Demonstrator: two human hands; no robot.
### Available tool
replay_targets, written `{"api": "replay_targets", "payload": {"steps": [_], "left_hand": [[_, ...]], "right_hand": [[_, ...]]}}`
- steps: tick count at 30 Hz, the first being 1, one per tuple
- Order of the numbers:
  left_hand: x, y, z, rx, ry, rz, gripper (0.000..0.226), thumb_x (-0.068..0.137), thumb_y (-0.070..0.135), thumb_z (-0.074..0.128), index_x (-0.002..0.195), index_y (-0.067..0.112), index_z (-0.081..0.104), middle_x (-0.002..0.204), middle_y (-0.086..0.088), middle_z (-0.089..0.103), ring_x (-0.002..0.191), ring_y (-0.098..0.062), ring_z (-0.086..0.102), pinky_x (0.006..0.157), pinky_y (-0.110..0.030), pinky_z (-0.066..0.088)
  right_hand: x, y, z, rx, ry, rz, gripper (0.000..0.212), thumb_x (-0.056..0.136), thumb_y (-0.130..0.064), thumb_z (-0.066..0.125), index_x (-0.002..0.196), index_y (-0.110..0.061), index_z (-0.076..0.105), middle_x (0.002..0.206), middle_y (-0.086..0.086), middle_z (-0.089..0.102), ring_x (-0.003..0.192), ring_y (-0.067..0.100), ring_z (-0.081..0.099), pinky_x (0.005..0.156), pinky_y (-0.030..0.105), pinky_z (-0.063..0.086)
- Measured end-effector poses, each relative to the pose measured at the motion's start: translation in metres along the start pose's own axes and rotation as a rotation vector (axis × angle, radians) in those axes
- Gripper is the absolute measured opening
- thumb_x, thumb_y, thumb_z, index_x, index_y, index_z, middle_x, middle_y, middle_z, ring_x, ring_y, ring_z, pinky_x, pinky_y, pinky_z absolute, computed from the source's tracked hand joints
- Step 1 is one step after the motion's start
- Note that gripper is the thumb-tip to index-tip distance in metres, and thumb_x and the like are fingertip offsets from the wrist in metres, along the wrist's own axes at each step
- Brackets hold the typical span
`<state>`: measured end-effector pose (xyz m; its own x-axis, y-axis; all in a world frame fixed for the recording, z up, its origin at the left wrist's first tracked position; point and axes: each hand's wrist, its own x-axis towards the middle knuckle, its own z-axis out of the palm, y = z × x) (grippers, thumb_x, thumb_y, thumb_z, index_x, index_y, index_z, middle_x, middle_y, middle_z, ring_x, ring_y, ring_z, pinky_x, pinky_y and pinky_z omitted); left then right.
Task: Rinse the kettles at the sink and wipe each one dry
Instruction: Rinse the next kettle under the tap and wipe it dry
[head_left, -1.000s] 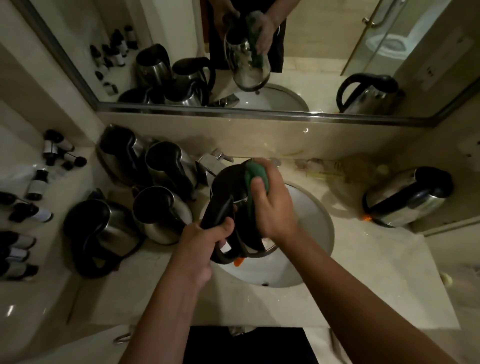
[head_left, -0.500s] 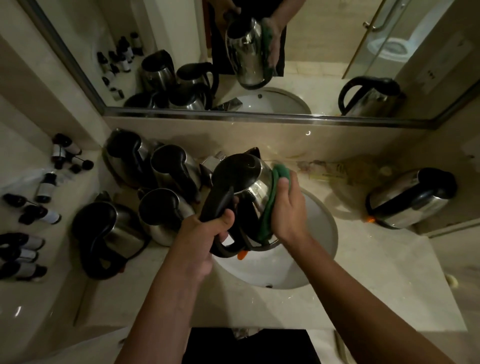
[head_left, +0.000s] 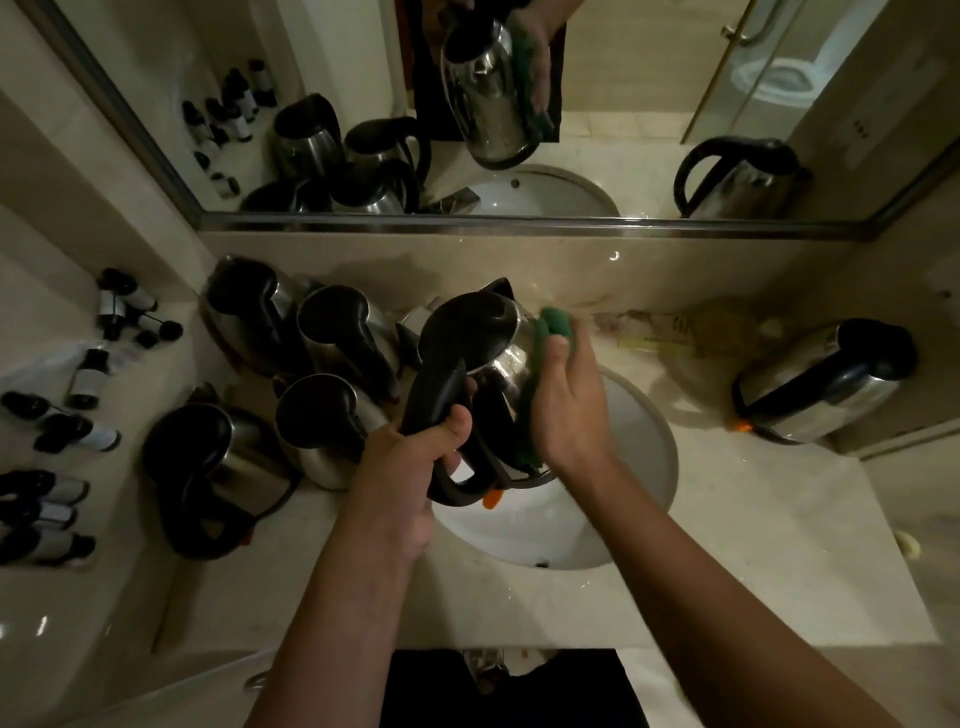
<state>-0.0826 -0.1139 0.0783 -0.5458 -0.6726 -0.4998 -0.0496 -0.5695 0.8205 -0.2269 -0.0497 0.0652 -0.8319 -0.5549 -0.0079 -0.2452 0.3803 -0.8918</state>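
Wiping step: steel kettle (head_left: 488, 364) held over the sink basin (head_left: 644, 447), left hand (head_left: 410, 462) gripping its black handle, right hand (head_left: 566, 405) pressing a green cloth (head_left: 555, 323) flat against its side. Next, probably turning it to reach unwiped faces.

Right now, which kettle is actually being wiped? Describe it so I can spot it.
Find the white sink basin below the mirror. The kettle held above it is the one: unlike those standing on the counter, the left hand grips its handle and the right hand presses a green cloth against it.
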Motion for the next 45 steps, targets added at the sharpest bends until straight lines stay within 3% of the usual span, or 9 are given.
{"api": "replay_targets", "payload": {"steps": [4,9,15,22,28,32,36,41,45], "left_hand": [[0.0,0.002,0.007,-0.08,0.032,-0.029,0.023,0.065,0.023,0.084,0.052,0.019,0.065,0.06,-0.002,0.045,0.075,-0.022,0.053,0.088,-0.04,0.045],[-0.005,0.008,0.003,0.013,-0.013,0.018,0.005,0.065,0.028,0.074,0.064,0.023,0.076,0.063,-0.002,0.042,0.09,-0.027,0.049,0.095,-0.04,0.042],[-0.01,0.01,0.008,-0.036,-0.009,0.009,0.021,0.067,0.026,0.074,0.087,0.024,0.081,0.055,0.006,0.045,0.082,-0.022,0.048,0.098,-0.042,0.041],[-0.01,0.0,0.013,-0.092,0.004,-0.006,0.011,0.066,0.027,0.076,0.076,0.024,0.078,0.057,0.005,0.047,0.084,-0.02,0.051,0.1,-0.041,0.042],[-0.002,-0.004,0.023,-0.096,0.067,-0.004,0.024,0.063,0.029,0.085,0.079,0.017,0.073,0.07,-0.007,0.052,0.087,-0.024,0.057,0.105,-0.043,0.044],[-0.001,-0.006,0.027,-0.052,0.077,0.024,0.019,0.072,0.023,0.081,0.082,0.013,0.068,0.062,0.0,0.044,0.074,-0.018,0.05,0.088,-0.036,0.045],[0.0,-0.009,0.024,-0.147,0.035,-0.021,0.036,0.066,0.031,0.082,0.099,0.018,0.075,0.091,-0.007,0.061,0.096,-0.02,0.057,0.096,-0.036,0.047],[0.003,-0.014,0.029,-0.075,0.108,-0.017,0.017,0.066,0.025,0.083,0.072,0.018,0.069,0.065,0.0,0.048,0.088,-0.025,0.053,0.1,-0.043,0.046],[0.004,-0.016,0.032,-0.024,0.124,-0.011,0.029,0.076,0.022,0.081,0.056,0.018,0.06,0.057,0.002,0.043,0.069,-0.017,0.048,0.078,-0.034,0.043]], "right_hand": [[-0.008,-0.004,0.007,-0.329,-0.025,-0.566,0.058,0.102,-0.047,0.04,0.154,-0.023,0.038,0.16,0.011,0.038,0.15,0.029,0.034,0.123,0.044,0.028],[0.026,0.022,-0.02,0.022,-0.132,0.086,0.045,0.109,-0.047,0.025,0.133,-0.027,0.056,0.12,0.002,0.066,0.118,0.026,0.062,0.103,0.044,0.048],[0.027,0.005,-0.019,0.027,-0.178,-0.271,0.043,0.107,-0.047,0.032,0.145,-0.032,0.047,0.131,0.001,0.063,0.117,0.02,0.061,0.095,0.038,0.05],[0.029,0.02,-0.032,0.101,-0.131,0.396,0.032,0.111,-0.041,0.027,0.116,-0.03,0.057,0.102,0.001,0.066,0.083,0.01,0.061,0.073,0.03,0.049],[-0.021,0.034,0.006,0.056,0.097,-0.165,0.047,0.108,-0.046,0.03,0.153,-0.034,0.032,0.149,0.0,0.051,0.136,0.02,0.051,0.107,0.04,0.048],[0.003,0.053,0.001,0.177,0.13,0.232,0.044,0.109,-0.042,0.025,0.143,-0.027,0.05,0.127,-0.001,0.063,0.122,0.022,0.059,0.096,0.035,0.05],[-0.012,0.052,0.004,-0.011,0.111,-0.068,0.052,0.107,-0.052,0.024,0.155,-0.033,0.03,0.144,0.002,0.055,0.129,0.021,0.056,0.104,0.046,0.051],[-0.002,0.052,0.012,0.168,0.2,0.121,0.059,0.099,-0.058,0.023,0.15,-0.032,0.04,0.138,0.0,0.059,0.125,0.018,0.058,0.103,0.049,0.051],[-0.01,0.025,0.018,-0.005,0.178,-0.254,0.051,0.103,-0.039,0.037,0.151,-0.022,0.037,0.149,0.007,0.046,0.135,0.024,0.049,0.106,0.05,0.047]]}}
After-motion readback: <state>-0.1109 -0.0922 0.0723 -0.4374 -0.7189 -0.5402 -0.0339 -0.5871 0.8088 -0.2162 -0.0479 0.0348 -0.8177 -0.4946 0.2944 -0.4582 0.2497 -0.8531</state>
